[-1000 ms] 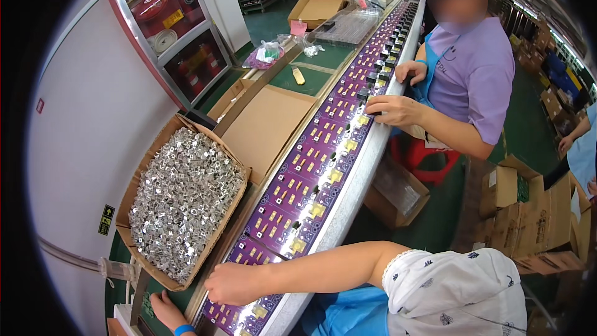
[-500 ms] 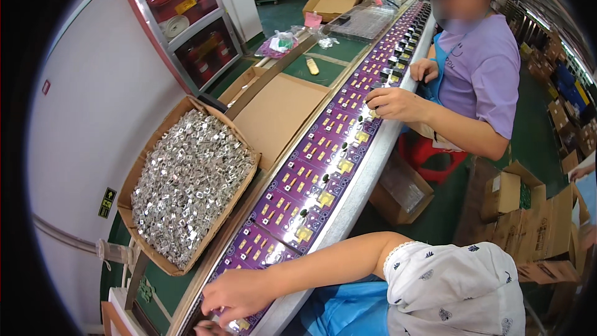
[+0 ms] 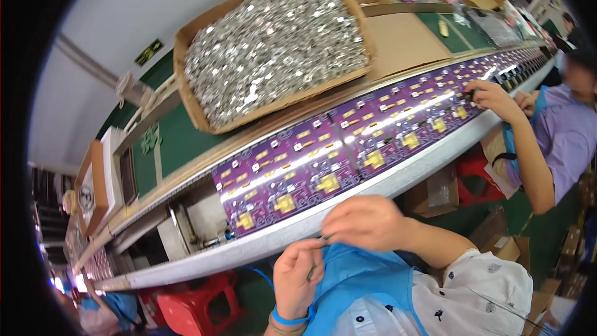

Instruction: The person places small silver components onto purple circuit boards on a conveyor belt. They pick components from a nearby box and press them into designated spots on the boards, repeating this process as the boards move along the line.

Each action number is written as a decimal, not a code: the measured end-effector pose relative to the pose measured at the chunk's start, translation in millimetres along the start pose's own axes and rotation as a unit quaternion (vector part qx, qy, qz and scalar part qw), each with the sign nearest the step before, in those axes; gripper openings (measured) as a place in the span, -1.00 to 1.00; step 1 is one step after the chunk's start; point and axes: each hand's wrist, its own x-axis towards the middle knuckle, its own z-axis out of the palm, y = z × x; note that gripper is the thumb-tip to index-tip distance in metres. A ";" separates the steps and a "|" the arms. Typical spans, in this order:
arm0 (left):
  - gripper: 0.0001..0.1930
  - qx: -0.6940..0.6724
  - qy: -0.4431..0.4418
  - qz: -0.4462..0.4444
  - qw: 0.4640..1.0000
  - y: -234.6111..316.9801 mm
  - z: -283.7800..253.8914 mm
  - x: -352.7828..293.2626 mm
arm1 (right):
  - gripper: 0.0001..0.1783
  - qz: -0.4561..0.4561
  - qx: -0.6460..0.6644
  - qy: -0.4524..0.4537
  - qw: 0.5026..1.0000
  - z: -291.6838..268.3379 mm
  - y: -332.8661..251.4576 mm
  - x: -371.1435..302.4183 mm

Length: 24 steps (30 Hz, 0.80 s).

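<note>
My left hand (image 3: 298,277) is raised in front of the conveyor's near rail, closed with a small dark green part (image 3: 310,272) showing between its fingers. Its thumb and forefinger meet the fingertips of my right hand (image 3: 367,221), where a tiny dark piece is pinched. The right hand is slightly blurred, and what it grips is too small to name. Just beyond both hands lie purple circuit boards (image 3: 298,165), edge to edge on the conveyor. They carry yellow patches and small silver and white parts.
A cardboard box (image 3: 367,56) heaped with small metal clips (image 3: 273,43) stands behind the conveyor. The metal rail (image 3: 211,258) runs along the near side. To the right, a co-worker's hand (image 3: 491,96) works over the boards. A red stool (image 3: 199,305) stands below at the left.
My view has swung left, so the boards now run more across it. Both hands have left the boards and come together in front of the rail.
</note>
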 end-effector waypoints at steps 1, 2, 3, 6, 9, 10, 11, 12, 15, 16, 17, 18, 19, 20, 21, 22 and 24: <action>-0.68 -0.022 -0.004 -0.015 1.000 -0.9 0.5 0.5 | -0.81 0.018 -0.026 0.010 0.999 -6.5 1.7 -5.1; -0.67 -0.044 -0.009 -0.031 0.999 -2.6 -0.2 1.1 | -0.80 0.065 -0.028 0.020 0.997 -13.1 4.1 -8.9; -0.65 -0.064 -0.021 -0.049 0.997 -3.0 1.8 2.7 | -0.80 0.114 -0.036 0.034 0.992 -22.4 5.7 -11.1; -0.65 -0.029 -0.039 -0.065 0.997 -3.1 6.8 6.3 | -0.80 0.180 -0.048 0.071 0.980 -46.4 15.1 -7.0; -0.77 0.155 -0.070 0.021 0.985 -6.6 4.8 14.7 | -0.79 0.130 -0.129 0.045 0.982 -57.8 30.9 12.5; -0.80 0.256 -0.070 0.093 0.960 -5.4 9.7 20.6 | -0.80 0.128 -0.137 0.036 0.982 -56.2 36.8 16.2; -0.82 0.352 -0.073 0.162 0.919 -2.6 15.0 29.3 | -0.81 0.127 -0.160 0.024 0.979 -55.6 42.6 18.8; -0.93 0.439 -0.057 0.196 0.875 4.8 21.6 36.9 | -0.82 0.127 -0.182 0.012 0.975 -54.8 47.8 20.9; -0.89 0.585 -0.008 0.350 0.732 -3.0 28.6 62.1 | -0.85 0.109 -0.236 -0.020 0.965 -50.1 61.5 20.4; -0.86 0.615 0.003 0.361 0.701 -3.7 30.8 68.8 | -0.86 0.100 -0.252 -0.031 0.962 -48.5 63.5 20.7; -0.82 0.643 0.013 0.372 0.669 -4.2 33.1 75.1 | -0.87 0.099 -0.260 -0.034 0.960 -47.5 63.2 21.7; -0.78 0.671 0.023 0.381 0.636 -5.1 34.1 79.7 | -0.87 0.099 -0.268 -0.036 0.958 -45.9 62.7 21.8; -0.73 0.680 0.027 0.385 0.623 -6.9 34.4 83.0 | -0.88 0.099 -0.275 -0.038 0.956 -44.8 62.4 22.3; -0.69 0.690 0.032 0.389 0.610 -8.6 34.6 85.9 | -0.88 0.087 -0.276 -0.039 0.956 -44.3 62.3 23.5; -0.65 0.699 0.034 0.392 0.597 -10.4 34.6 87.4 | -0.88 0.077 -0.277 -0.040 0.957 -43.9 62.0 23.9; -0.63 0.707 0.034 0.387 0.591 -10.8 35.2 87.7 | -0.88 0.067 -0.278 -0.041 0.957 -43.9 62.3 23.7; -0.61 0.724 0.033 0.375 0.578 -10.9 36.5 87.7 | -0.88 0.078 -0.271 -0.042 0.959 -43.9 65.1 22.1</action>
